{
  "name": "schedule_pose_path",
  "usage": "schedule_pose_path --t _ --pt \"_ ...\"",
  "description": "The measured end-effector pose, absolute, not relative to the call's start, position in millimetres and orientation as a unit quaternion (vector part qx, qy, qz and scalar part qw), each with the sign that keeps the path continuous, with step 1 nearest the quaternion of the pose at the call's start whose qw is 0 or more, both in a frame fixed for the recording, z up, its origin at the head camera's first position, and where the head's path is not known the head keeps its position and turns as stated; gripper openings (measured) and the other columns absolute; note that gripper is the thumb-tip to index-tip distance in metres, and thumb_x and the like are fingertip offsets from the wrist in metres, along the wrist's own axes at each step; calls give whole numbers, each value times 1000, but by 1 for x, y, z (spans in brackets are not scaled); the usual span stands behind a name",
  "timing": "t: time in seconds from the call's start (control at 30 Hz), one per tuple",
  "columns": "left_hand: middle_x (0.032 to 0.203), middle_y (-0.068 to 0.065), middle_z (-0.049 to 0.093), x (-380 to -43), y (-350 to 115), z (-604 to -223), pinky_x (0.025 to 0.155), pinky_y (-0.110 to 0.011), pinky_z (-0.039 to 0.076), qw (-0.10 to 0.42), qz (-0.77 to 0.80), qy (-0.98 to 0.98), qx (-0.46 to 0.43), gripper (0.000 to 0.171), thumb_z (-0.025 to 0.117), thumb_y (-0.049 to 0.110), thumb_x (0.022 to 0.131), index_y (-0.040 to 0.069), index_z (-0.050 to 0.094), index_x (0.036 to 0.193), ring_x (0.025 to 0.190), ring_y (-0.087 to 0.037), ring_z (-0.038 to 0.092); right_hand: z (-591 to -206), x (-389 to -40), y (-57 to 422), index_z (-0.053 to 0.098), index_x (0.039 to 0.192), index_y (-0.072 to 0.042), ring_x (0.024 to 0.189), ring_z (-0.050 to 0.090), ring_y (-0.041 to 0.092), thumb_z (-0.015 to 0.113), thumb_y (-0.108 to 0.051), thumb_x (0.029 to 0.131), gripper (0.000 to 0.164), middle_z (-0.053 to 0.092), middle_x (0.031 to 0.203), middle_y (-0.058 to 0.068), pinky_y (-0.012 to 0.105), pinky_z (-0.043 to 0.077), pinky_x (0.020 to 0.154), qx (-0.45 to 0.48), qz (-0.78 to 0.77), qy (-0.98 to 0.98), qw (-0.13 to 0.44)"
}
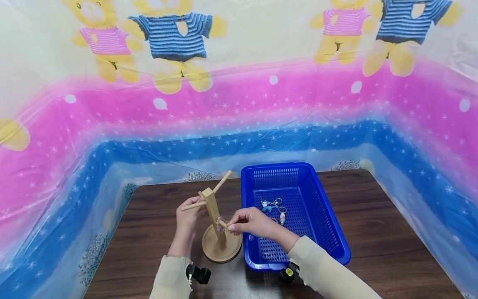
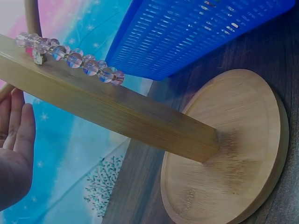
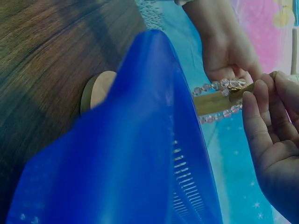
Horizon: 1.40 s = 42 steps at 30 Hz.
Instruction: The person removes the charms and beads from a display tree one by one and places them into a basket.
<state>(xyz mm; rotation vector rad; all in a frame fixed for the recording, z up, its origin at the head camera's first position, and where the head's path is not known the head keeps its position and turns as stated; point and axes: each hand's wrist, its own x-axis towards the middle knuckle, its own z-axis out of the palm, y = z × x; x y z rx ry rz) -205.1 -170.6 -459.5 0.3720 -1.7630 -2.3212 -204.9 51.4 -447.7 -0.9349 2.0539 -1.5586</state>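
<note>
A wooden stand [image 1: 213, 209] has an upright post, several pegs and a round base [image 2: 261, 112]. My right hand [image 1: 251, 222] pinches the end of a lower peg [image 1: 223, 224] between thumb and fingertips. Around that peg hangs a bracelet of clear pinkish beads [image 2: 74, 60], lying against the post; a small charm [image 2: 38, 57] shows on it. On the post's other side, my left hand [image 1: 188, 214] holds an upper peg [image 2: 5, 91] with its fingers; the thumb is hidden in the left wrist view.
Right of the stand sits a blue plastic basket [image 1: 328, 207], its rim close to the base. Inside lie keychains, one with a blue figure [image 1: 268, 207] and one with a pale charm [image 1: 282, 218]. A printed cloth [image 1: 239, 124] hangs behind the dark wooden table [image 1: 388, 232].
</note>
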Motion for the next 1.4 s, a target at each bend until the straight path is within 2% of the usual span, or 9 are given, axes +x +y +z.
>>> schedule_pose_path --t 0.1,0.23,0.3,0.43,0.53,0.7,0.8,1.03,1.4 --pt "70 12 72 -207 -170 -459 68 -15 62 95 -780 -606 122 24 64 2 99 17 73 82 67 -1 70 -447 -203 49 69 96 11 72 64 -3 67 -4 97 15 71 93 32 33 65 74 -343 -551 736 193" --pt "73 12 71 -208 -170 -458 68 -15 61 88 -764 -629 111 17 62 1 99 9 73 90 69 0 69 -447 -201 46 70 96 10 71 64 -5 67 -5 97 15 71 91 31 37 66 74 -353 -544 736 191" --pt "74 13 70 -209 -170 -459 68 -15 61 84 -759 -638 104 14 61 1 100 6 73 94 69 0 68 -447 -199 44 70 96 10 71 64 -5 67 -5 97 16 71 92 32 34 66 73 -359 -546 733 190" --pt "73 13 71 -212 -169 -461 68 -15 61 78 -763 -635 90 14 60 -1 99 7 70 93 69 0 69 -447 -196 40 70 97 10 72 63 -4 67 -4 97 15 71 93 33 19 61 68 -365 -546 730 189" --pt "74 11 72 -213 -168 -462 70 -16 62 76 -772 -626 82 15 59 -4 98 6 69 90 68 -1 73 -446 -194 35 71 97 9 71 63 -3 68 -5 97 14 71 93 34 13 57 66 -363 -542 734 192" --pt "70 10 74 -216 -163 -460 71 -16 62 69 -771 -627 89 18 59 -4 97 6 68 85 67 -2 74 -444 -190 28 72 96 7 70 62 -4 68 -7 97 15 72 91 31 14 56 65 -360 -534 741 192" --pt "67 9 74 -219 -161 -458 69 -14 60 66 -763 -636 92 15 58 -4 96 2 70 88 67 -2 74 -444 -190 26 73 96 6 69 61 -6 69 -8 97 15 72 89 29 14 55 63 -361 -530 745 181" --pt "66 12 73 -221 -158 -458 67 -13 55 57 -733 -670 100 18 59 -2 95 -11 69 107 70 0 73 -444 -188 20 73 96 4 70 60 -7 69 -10 97 14 74 92 28 13 56 67 -360 -526 752 167" --pt "80 8 77 -220 -160 -456 78 -14 59 16 -747 -657 99 29 57 4 101 -14 60 124 78 0 73 -441 -182 18 75 95 0 69 57 -8 70 -12 97 13 75 90 21 12 53 66 -346 -512 773 142"
